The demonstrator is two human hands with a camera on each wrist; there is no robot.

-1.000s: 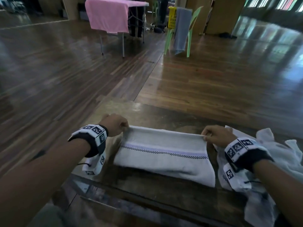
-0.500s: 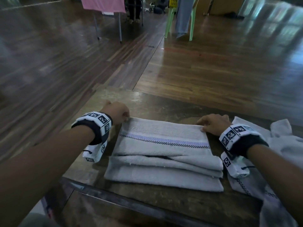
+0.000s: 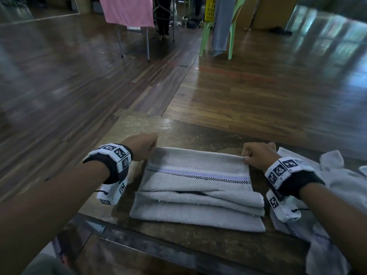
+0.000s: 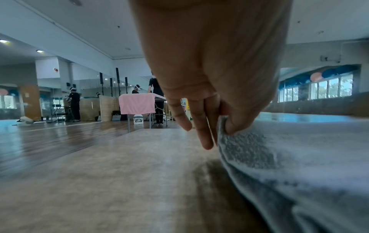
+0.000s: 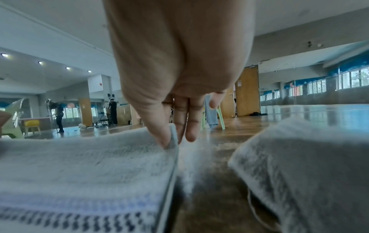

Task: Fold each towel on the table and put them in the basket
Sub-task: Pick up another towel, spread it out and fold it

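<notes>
A grey towel (image 3: pixel 196 187) with a purple and checked stripe lies partly folded on the wooden table (image 3: pixel 178 132). My left hand (image 3: pixel 148 145) pinches its far left corner, thumb on top of the cloth (image 4: pixel 249 141). My right hand (image 3: pixel 250 157) pinches the far right corner (image 5: pixel 171 141) between thumb and fingers. The far layer hangs slightly raised between both hands, over the folded layers nearer me. No basket shows near the table.
A crumpled pile of pale towels (image 3: pixel 337 187) lies on the table at the right, under my right forearm. Beyond the table are a wooden floor, a pink-draped table (image 3: pixel 127 10), and a green chair (image 3: pixel 232 26) with a grey cloth and yellow basket (image 3: pixel 209 8).
One second ago the towel was a single folded band held at its far edge. Since then the layers nearer me have come into view, and both hands have stayed at the far corners.
</notes>
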